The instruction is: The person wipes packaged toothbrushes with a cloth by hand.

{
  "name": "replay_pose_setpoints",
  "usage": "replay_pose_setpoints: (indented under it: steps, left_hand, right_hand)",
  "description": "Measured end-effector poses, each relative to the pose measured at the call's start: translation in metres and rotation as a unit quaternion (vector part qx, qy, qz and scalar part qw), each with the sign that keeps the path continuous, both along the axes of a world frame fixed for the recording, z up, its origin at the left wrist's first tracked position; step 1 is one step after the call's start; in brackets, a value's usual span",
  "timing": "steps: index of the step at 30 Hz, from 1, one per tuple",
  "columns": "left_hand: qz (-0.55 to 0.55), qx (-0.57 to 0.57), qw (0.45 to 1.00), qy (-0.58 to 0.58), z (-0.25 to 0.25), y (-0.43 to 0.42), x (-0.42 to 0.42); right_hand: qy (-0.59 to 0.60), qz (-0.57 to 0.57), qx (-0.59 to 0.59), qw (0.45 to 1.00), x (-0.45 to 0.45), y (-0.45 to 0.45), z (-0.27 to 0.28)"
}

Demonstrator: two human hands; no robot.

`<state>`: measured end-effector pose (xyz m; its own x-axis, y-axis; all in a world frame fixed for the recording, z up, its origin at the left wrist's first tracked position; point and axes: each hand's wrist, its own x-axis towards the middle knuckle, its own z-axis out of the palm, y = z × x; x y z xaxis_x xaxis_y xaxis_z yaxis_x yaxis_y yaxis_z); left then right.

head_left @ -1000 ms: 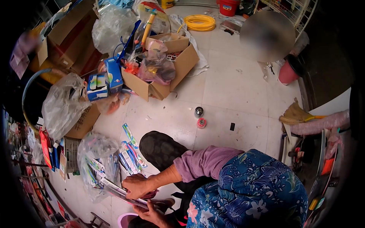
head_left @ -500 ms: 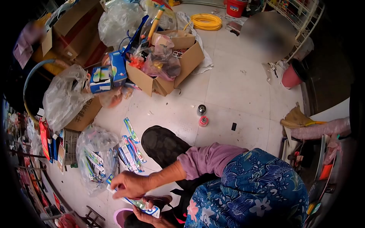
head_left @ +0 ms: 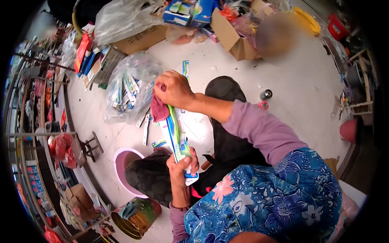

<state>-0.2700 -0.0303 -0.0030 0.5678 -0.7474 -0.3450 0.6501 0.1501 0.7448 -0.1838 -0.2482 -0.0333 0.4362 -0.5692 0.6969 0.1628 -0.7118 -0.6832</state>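
Observation:
In my left hand (head_left: 183, 167) is the lower end of a packaged toothbrush (head_left: 174, 128), a long clear-and-white pack with green and blue on it. My right hand (head_left: 174, 90) is closed around a dark pink cloth (head_left: 159, 109), which hangs against the far end of the pack. Just beyond, a clear plastic bag (head_left: 115, 75) on the floor holds several more toothbrush packs (head_left: 129, 92). Other packs lie loose on the floor, one (head_left: 185, 69) behind my right wrist, partly hidden by my arm and the held pack.
A pink basin (head_left: 118, 168) stands beside my left knee, with a tin bucket (head_left: 148, 216) nearby. Shelves of goods (head_left: 32, 121) line the left side. Cardboard boxes (head_left: 227, 34) and blue cartons (head_left: 178, 14) sit at the back. A small dark bottle (head_left: 266, 94) is on the floor.
My view has swung left and down, so the basin and shelves show more fully. The pink cloth now shows plainly in my right hand, at the pack's far end. My left hand still holds the pack.

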Motion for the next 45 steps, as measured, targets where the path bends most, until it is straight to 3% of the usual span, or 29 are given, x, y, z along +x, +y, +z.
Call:
replay_pose_setpoints:
  steps: [4, 5, 6, 8, 10, 14, 16, 18, 20, 22, 23, 25, 26, 28, 29, 30, 31, 32, 35, 37, 40, 42, 45]
  left_hand:
    - [0.059, -0.056, 0.995, 0.054, -0.014, 0.005, 0.026]
    - [0.063, -0.122, 0.989, 0.045, -0.028, 0.014, 0.035]
    - [0.063, -0.059, 0.996, -0.015, -0.013, 0.008, 0.032]
    - [0.086, -0.031, 0.995, 0.035, 0.004, -0.001, 0.026]
    - [-0.015, -0.004, 1.0, 0.02, -0.003, 0.008, 0.031]
    - [-0.031, -0.012, 0.999, -0.014, -0.004, 0.002, 0.048]
    - [-0.038, -0.068, 0.997, 0.014, -0.006, 0.003, 0.073]
    - [0.019, -0.05, 0.999, -0.01, -0.001, -0.004, 0.094]
    - [0.043, -0.082, 0.994, 0.057, -0.006, -0.005, 0.12]
    - [0.035, -0.102, 0.987, 0.12, -0.008, -0.011, 0.145]
    - [0.015, -0.116, 0.984, 0.137, -0.007, -0.016, 0.154]
    - [-0.052, -0.078, 0.994, 0.049, -0.005, -0.026, 0.169]
    - [-0.079, -0.08, 0.993, 0.041, -0.005, -0.031, 0.174]
    - [-0.084, -0.05, 0.995, 0.018, -0.004, -0.034, 0.179]
    - [-0.092, -0.016, 0.996, -0.011, -0.005, -0.035, 0.183]
    - [-0.111, 0.0, 0.994, -0.018, -0.007, -0.035, 0.184]
    - [-0.097, 0.004, 0.995, -0.025, -0.013, -0.035, 0.184]
    - [-0.082, 0.006, 0.996, -0.031, -0.019, -0.035, 0.186]
    - [-0.047, 0.003, 0.998, -0.048, -0.028, -0.033, 0.202]
    - [-0.009, -0.019, 1.0, -0.006, -0.029, -0.034, 0.21]
    - [0.002, -0.024, 1.0, 0.014, -0.03, -0.034, 0.215]
    - [-0.014, -0.025, 1.0, 0.009, -0.032, -0.032, 0.214]
    - [-0.039, 0.063, 0.995, -0.072, -0.03, -0.035, 0.209]
  right_hand:
    - [-0.007, 0.21, -0.071, 0.975, -0.04, 0.061, 0.012]
    - [-0.023, 0.231, -0.101, 0.968, -0.053, 0.073, 0.018]
    - [-0.039, 0.251, -0.13, 0.958, -0.06, 0.078, 0.025]
    - [0.013, 0.195, -0.152, 0.969, -0.036, 0.062, 0.006]
    - [0.041, 0.092, -0.149, 0.984, -0.001, 0.028, 0.004]
    - [0.159, 0.017, 0.083, 0.984, 0.038, -0.025, 0.031]
    - [0.055, 0.093, 0.221, 0.969, 0.058, -0.049, 0.028]
    - [-0.026, 0.18, 0.348, 0.92, 0.068, -0.054, 0.027]
    - [-0.023, 0.193, 0.359, 0.913, 0.061, -0.039, 0.042]
    - [0.081, 0.17, 0.229, 0.955, 0.044, -0.006, 0.058]
    - [0.063, 0.187, 0.125, 0.972, 0.044, 0.011, 0.05]
    - [0.062, 0.192, -0.084, 0.976, 0.048, 0.025, 0.037]
    - [0.069, 0.19, -0.085, 0.976, 0.056, 0.017, 0.029]
    - [0.101, 0.077, -0.073, 0.989, 0.088, -0.012, 0.008]
    - [0.143, 0.026, -0.049, 0.988, 0.101, -0.029, -0.004]
    - [0.134, 0.046, 0.135, 0.981, 0.111, -0.045, -0.014]
    - [0.124, 0.045, 0.157, 0.979, 0.115, -0.063, -0.018]
    - [0.113, 0.084, 0.286, 0.948, 0.115, -0.075, -0.024]
    - [0.103, 0.128, 0.378, 0.911, 0.103, -0.078, -0.004]
    - [0.151, 0.291, 0.516, 0.791, 0.098, -0.074, 0.007]
    - [0.266, 0.331, 0.479, 0.768, 0.098, -0.053, 0.003]
    - [0.274, 0.357, 0.505, 0.736, 0.097, -0.034, 0.001]
    - [0.302, 0.369, 0.516, 0.712, 0.099, -0.027, -0.003]
